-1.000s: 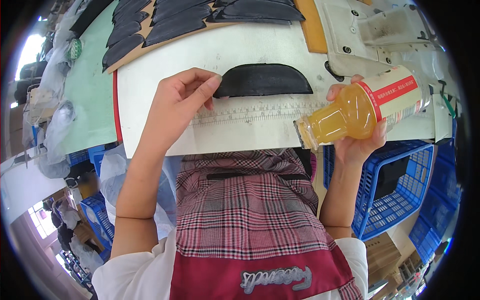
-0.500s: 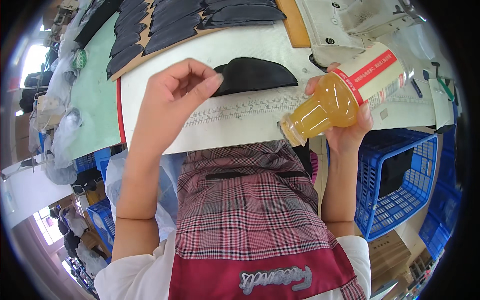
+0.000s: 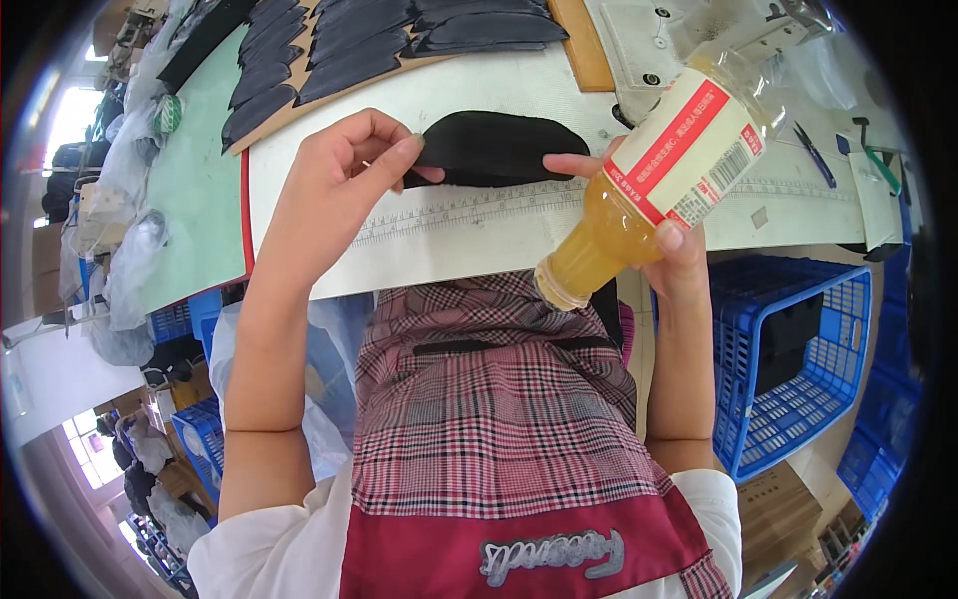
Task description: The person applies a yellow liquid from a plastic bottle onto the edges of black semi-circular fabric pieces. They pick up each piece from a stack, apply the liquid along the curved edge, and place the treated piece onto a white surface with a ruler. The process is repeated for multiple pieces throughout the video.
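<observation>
Left hand (image 3: 344, 190) pinched on black piece (image 3: 494, 150); right hand (image 3: 681, 262) clamped round orange-filled bottle (image 3: 659, 165), fingertip (image 3: 561, 163) touching piece.

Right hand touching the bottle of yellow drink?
Touching: the head view shows the right hand around the bottle of yellow drink, thumb against its side.

1. From the black piece (image 3: 499, 148), a bare strip of tabletop (image 3: 499, 85) gives passage toward 12 o'clock.
2. Stacked pieces (image 3: 354, 60) bound it from 10 to 12 o'clock; a wooden bar (image 3: 584, 50), 1.
3. The left hand (image 3: 344, 190) blocks 9.
4. The tilted bottle (image 3: 659, 160) and right hand (image 3: 684, 262) block 3–5.
5. At 7, tabletop lies open to its near edge.
</observation>
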### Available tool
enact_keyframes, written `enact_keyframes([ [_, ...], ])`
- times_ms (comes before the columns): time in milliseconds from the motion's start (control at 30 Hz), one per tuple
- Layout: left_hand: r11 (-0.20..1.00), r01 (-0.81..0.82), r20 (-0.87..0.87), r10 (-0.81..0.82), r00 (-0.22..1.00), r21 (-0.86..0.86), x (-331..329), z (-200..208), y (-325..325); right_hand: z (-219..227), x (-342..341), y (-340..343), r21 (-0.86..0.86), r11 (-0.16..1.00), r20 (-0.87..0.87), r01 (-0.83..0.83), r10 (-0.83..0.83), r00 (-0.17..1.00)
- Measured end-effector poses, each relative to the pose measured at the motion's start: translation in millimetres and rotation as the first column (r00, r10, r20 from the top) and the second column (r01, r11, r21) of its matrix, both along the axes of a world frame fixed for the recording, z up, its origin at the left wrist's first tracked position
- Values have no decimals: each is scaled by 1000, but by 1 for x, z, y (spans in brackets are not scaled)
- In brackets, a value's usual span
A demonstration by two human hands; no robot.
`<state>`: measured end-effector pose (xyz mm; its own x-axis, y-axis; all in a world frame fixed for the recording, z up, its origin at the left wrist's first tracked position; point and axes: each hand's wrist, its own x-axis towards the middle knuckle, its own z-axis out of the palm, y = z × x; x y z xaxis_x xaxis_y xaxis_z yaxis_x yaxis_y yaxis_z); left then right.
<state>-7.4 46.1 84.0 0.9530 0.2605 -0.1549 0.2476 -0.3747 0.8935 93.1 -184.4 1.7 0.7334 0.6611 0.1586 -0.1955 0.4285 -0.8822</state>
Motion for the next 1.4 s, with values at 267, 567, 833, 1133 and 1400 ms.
enact_keyframes([
  [267, 939, -43, -18, 40, 999, -342, -9, -12, 13, 1, 1, 2, -30, 999, 17, 21, -21, 1000],
  [567, 934, -81, 40, 101, 994, -349, -35, -29, 16, 9, -3, -2, -93, 996, 9, -4, 5, 1000],
  [833, 725, -29, 101, 135, 986, -688, -47, 7, 48, 10, -2, -2, -82, 996, 0, -45, 45, 999],
  [1133, 864, 73, 146, 1, 989, -499, 37, 48, 77, 8, 0, -3, 18, 998, -36, -53, 53, 998],
  [1400, 762, 157, 196, -40, 980, -628, 152, 47, 47, 6, -4, -8, -62, 996, -77, -71, 66, 995],
])
